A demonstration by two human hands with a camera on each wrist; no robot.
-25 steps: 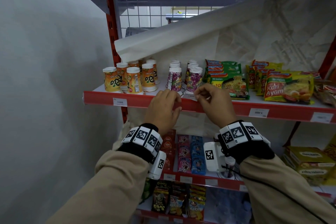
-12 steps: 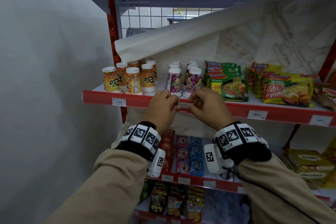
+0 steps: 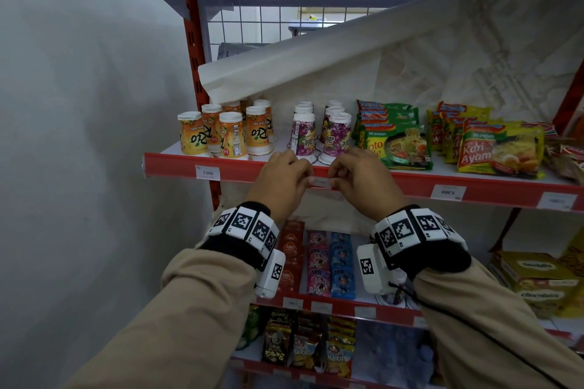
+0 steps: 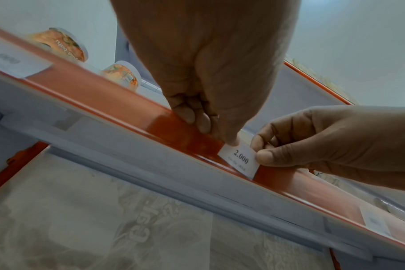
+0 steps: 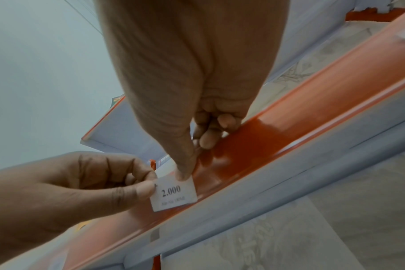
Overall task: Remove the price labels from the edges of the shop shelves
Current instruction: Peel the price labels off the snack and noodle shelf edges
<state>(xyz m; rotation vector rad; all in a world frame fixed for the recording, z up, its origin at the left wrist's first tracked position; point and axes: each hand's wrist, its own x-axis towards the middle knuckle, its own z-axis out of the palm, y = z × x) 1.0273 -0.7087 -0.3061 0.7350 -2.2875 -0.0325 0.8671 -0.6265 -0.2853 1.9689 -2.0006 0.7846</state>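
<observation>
A small white price label [image 3: 320, 181] printed "2.000" stands against the red edge strip [image 3: 246, 171] of the upper shelf. I hold it between both hands. My left hand [image 3: 308, 178] pinches its left end, thumb in front [image 5: 148, 185]. My right hand [image 3: 333, 181] pinches its right end [image 4: 259, 150], the thumb tip on the upper corner [image 5: 184, 175]. The wrist views show the label [image 4: 240, 159] [image 5: 173, 193] face-on. Whether its lower edge sits in the strip I cannot tell. Other labels remain on this strip: one at the left [image 3: 207, 172], two at the right [image 3: 448, 192] [image 3: 556, 200].
Orange drink cups [image 3: 221, 136] and purple cups [image 3: 336, 136] stand just behind my hands; noodle packets [image 3: 499, 151] lie to the right. A white sheet [image 3: 316, 50] hangs behind. The lower shelf edge [image 3: 341, 308] carries more labels. A wall is on the left.
Both hands came down from the shelf top to the edge strip and closed in on the label. Now each pinches one end of it.
</observation>
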